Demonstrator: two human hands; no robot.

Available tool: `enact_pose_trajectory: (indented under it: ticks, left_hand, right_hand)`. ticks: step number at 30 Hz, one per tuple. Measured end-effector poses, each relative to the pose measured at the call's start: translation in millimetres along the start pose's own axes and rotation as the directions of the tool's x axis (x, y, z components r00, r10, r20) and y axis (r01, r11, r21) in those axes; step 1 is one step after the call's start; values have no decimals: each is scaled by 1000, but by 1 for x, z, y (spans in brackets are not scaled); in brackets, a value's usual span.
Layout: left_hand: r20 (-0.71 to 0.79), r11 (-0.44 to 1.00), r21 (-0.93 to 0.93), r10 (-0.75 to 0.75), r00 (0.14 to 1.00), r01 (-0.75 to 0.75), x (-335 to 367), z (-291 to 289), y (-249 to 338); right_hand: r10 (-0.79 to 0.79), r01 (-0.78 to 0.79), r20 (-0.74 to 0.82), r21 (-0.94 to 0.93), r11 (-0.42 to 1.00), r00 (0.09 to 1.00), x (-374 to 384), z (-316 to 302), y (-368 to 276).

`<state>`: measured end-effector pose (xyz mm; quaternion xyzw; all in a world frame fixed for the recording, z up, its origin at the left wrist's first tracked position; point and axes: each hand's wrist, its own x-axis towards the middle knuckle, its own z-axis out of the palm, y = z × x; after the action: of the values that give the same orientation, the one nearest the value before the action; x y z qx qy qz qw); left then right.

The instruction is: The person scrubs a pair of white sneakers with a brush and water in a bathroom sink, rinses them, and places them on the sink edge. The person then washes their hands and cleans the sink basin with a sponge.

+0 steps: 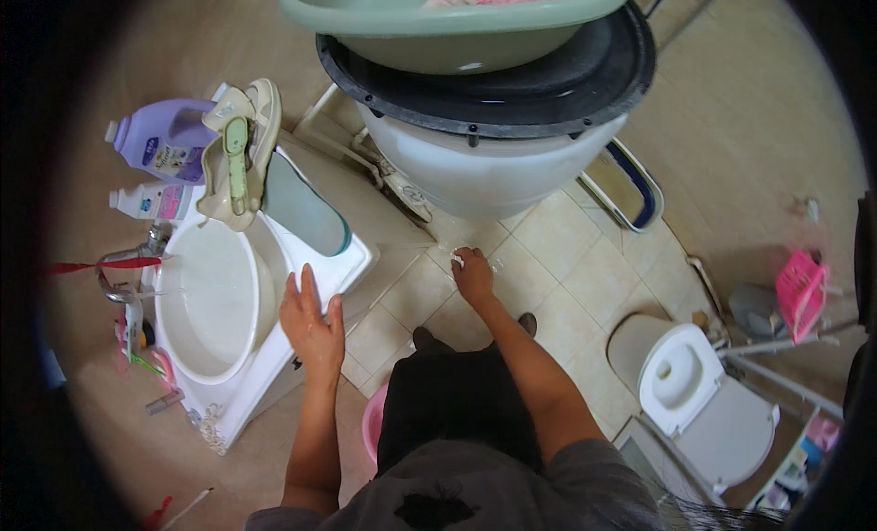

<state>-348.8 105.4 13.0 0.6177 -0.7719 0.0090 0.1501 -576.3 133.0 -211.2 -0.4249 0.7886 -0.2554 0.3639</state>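
My left hand (313, 330) lies with its fingers spread at the front edge of the white sink counter (340, 284). My right hand (473, 277) reaches low over the tiled floor, its fingers closed around a small white bit (457, 260) too small to name. On the counter, a white basin (215, 298) with water in it sits in the sink, beneath the tap (119, 266). Behind it are beige sandals (263, 133) with a green brush (237, 165) on top. A grey-blue, sole-shaped piece (306, 207) lies nearer my left hand.
A purple detergent jug (164, 140) and a white bottle (151, 202) stand at the left. Ahead, a pale green tub (457, 24) rests on a large white barrel (484, 156) with a black lid. The toilet (681, 376) is right; a pink tub (373, 421) sits by my legs.
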Motion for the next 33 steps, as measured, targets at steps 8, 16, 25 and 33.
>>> enact_pose_trajectory:
  ticks: [8, 16, 25, 33]
  left_hand:
    - [-94, 999, 42, -5, 996, 9, -7, 18, -3]
    - [-258, 987, 137, -45, 965, 82, -26, 38, -38]
    - [-558, 977, 41, -150, 816, 208, -72, 13, -112]
    - [-578, 985, 35, -118, 807, 169, -77, 24, -114]
  right_hand:
    - [-71, 169, 322, -288, 943, 944, 166, 143, 131]
    - [-153, 260, 386, -240, 935, 909, 278, 313, 188]
    - [-268, 296, 133, -290, 910, 954, 345, 415, 224]
    - [-388, 419, 186, -173, 891, 903, 306, 370, 190]
